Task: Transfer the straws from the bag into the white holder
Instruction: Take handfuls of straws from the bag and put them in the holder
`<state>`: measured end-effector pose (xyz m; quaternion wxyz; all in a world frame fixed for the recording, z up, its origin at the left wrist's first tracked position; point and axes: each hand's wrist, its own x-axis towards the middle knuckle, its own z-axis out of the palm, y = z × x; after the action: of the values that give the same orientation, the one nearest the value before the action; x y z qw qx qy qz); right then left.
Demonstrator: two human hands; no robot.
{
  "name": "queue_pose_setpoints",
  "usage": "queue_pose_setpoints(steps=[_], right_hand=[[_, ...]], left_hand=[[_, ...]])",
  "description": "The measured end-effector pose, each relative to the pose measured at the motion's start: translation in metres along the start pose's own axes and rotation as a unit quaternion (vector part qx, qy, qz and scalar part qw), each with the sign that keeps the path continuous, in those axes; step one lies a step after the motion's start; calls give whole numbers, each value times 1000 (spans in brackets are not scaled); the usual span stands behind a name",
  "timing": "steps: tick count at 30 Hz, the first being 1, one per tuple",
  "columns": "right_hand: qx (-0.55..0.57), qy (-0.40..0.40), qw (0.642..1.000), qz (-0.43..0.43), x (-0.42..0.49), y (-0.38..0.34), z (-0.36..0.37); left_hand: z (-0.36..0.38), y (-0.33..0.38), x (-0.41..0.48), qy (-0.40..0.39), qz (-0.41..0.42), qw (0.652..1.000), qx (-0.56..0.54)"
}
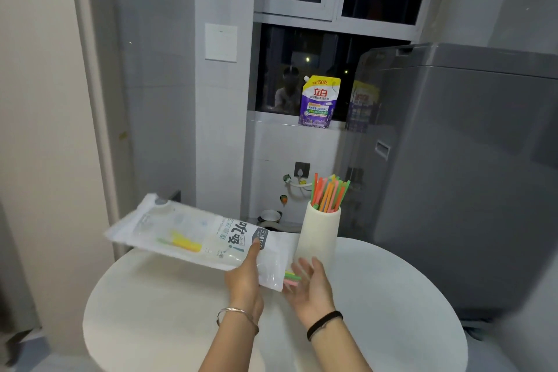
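Note:
My left hand (246, 276) grips a translucent white straw bag (193, 235) near its open end and holds it tilted above the round table. A few green and pink straws (292, 278) stick out of the bag's mouth. A few yellow and green straws show through the bag's middle. My right hand (309, 288) is spread open, palm facing the bag's mouth, its fingers beside the protruding straws. Just behind stands the tall white holder (319, 235) with several orange, green and pink straws (329, 193) upright in it.
The white round table (157, 305) fills the foreground. A grey washing machine (459, 160) stands close on the right. A purple detergent pouch (319, 101) sits on the window sill behind. A wall and door frame lie to the left.

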<state>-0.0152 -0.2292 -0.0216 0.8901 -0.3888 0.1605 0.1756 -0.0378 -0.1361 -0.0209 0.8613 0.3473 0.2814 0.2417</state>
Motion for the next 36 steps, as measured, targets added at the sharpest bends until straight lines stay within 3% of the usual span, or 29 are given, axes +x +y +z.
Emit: queue_pose_setpoints(steps=[4,8,11,18,23,28,36], right_hand=[[105,-24,989,98,2,21,-6],[83,-28,991,105,-4,32,-8],[78,-29,992,95,-4,36,-9],[30,30,995,88,-8,38,-10],[-14,2,998,60,-7,35,-7],[-4,-28,999,-22,-4,17,-5],[28,-3,988,-151,-1,-12,-11]], left_hand=[[3,1,-6,-26,132,981,138],[5,2,-12,-80,211,936,269],[4,6,-15,-117,227,922,290],[2,20,-12,-126,230,934,243],[-4,28,-3,-79,179,964,181],[-15,29,5,-17,111,992,55],[-21,26,11,32,33,998,-48]])
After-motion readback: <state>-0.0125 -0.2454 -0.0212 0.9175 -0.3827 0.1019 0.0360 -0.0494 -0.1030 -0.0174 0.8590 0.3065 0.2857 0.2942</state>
